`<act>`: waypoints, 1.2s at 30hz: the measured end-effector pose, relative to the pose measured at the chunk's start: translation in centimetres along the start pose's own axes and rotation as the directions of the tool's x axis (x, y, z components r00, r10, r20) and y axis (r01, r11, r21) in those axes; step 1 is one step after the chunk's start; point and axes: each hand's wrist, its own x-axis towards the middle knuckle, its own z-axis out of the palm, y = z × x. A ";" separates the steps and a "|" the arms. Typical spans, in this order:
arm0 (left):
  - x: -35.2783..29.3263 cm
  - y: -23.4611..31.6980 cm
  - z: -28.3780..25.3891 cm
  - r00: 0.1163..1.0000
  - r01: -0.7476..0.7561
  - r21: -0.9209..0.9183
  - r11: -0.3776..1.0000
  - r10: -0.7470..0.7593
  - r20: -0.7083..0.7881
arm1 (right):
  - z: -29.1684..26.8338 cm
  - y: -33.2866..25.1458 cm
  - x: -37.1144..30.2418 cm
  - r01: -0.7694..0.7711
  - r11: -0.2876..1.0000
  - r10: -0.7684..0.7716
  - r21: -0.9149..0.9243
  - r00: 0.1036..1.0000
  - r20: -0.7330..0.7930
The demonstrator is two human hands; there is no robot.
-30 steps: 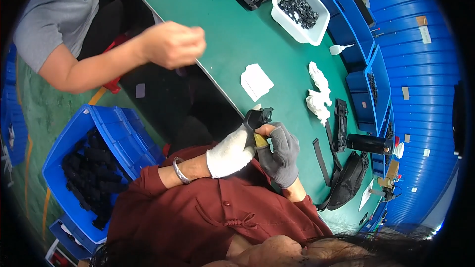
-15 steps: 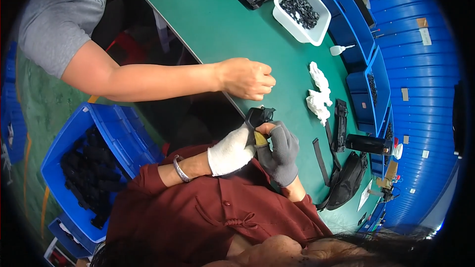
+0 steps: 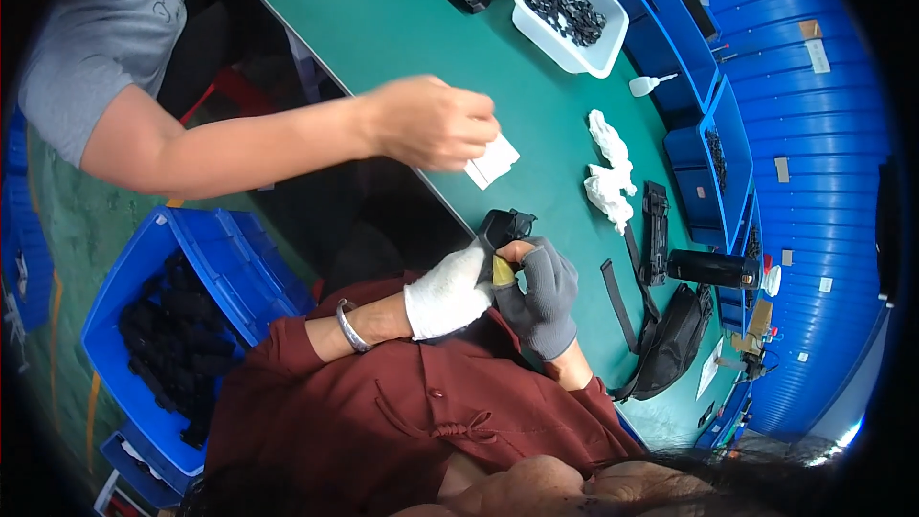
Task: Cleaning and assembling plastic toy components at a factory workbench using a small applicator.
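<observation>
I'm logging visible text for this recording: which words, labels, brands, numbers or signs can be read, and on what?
Co-worker's shirt: dark script, creased and partly hidden; not quoted.
Wall tags: too small to read.
Bin label: too small to read.
Paper sheet: too small to read.
Black part: no text visible.

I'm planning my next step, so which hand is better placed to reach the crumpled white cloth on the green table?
Probably your grey-gloved right hand: it is nearer the crumpled white cloth, which lies off to its right. Your white-gloved left hand is farther away and holds a black part.
</observation>
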 end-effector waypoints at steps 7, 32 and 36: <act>-0.1 0.3 -0.1 1.000 -0.030 0.037 0.999 0.030 -0.004 | 0.0 0.2 0.0 -0.002 1.000 0.002 -0.006 1.000 0.002; 5.3 3.2 0.2 0.863 0.419 -0.366 0.831 -0.240 0.444 | -3.5 1.7 -0.6 -0.617 0.727 0.641 0.302 0.767 0.021; 5.5 3.8 0.5 0.839 0.470 -0.323 0.822 -0.302 0.453 | -3.6 2.4 -1.1 -0.643 0.695 0.666 0.322 0.744 0.048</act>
